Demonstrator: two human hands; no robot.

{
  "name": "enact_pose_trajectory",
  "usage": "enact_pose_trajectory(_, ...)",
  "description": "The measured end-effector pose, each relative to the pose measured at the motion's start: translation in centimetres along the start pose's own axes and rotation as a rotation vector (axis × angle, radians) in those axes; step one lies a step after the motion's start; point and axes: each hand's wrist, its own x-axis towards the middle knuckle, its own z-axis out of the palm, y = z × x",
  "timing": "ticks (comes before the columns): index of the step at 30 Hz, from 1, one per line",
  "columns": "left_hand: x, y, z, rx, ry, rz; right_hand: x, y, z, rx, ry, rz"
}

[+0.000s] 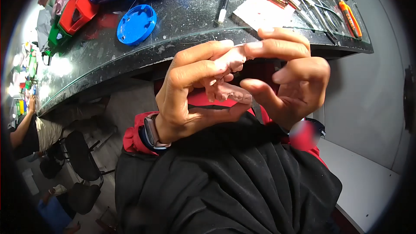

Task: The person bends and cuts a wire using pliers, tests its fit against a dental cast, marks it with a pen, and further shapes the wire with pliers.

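Pale pink dental casts (234, 94), an upper and a lower piece with tooth shapes, are held up between my hands in front of the table edge. My left hand (184, 86) has its fingers on the upper piece and its thumb under the lower one. At the right, my right hand (294, 78) touches the upper piece with its fingertips, and its thumb is by the right end of the lower piece. Fingers hide part of both pieces.
On the black table (186, 13) lie a blue round lid (137, 24), blue and red bins (80, 11), a capped pen (224, 6), a white tile (260, 11), metal tools and an orange cutter (349, 19). Other people (26, 132) are at the far left.
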Motion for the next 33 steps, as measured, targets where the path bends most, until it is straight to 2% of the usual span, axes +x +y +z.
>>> enact_pose_trajectory(2, 0.4, 1.0, -0.2, -0.043, -0.029, -0.078, 0.6, 0.1, -0.8, 0.018, -0.116, -0.054)
enact_pose_trajectory(6, 0.6, 1.7, -0.3, -0.121, -0.071, -0.175, 0.6, 1.0, -0.2, 0.152, -0.104, -0.135)
enact_pose_trajectory(10, 0.6, 1.9, -0.8, -0.133, -0.148, -0.213, 0.8, 0.9, -0.7, 0.145, -0.18, -0.122)
enact_pose_trajectory(16, 0.6, 2.0, -0.5, -0.252, -0.084, -0.214, 2.0, 0.7, -1.6, 0.134, -0.324, -0.135)
enact_pose_trajectory(29, 0.6, 2.1, -0.2, -0.302, -0.082, -0.204, 1.7, 1.1, -1.5, 0.132, -0.296, -0.213)
enact_pose_trajectory(33, 0.5, 1.9, -0.4, -0.168, -0.13, -0.171, 1.8, 1.2, -2.4, 0.138, -0.362, -0.197)
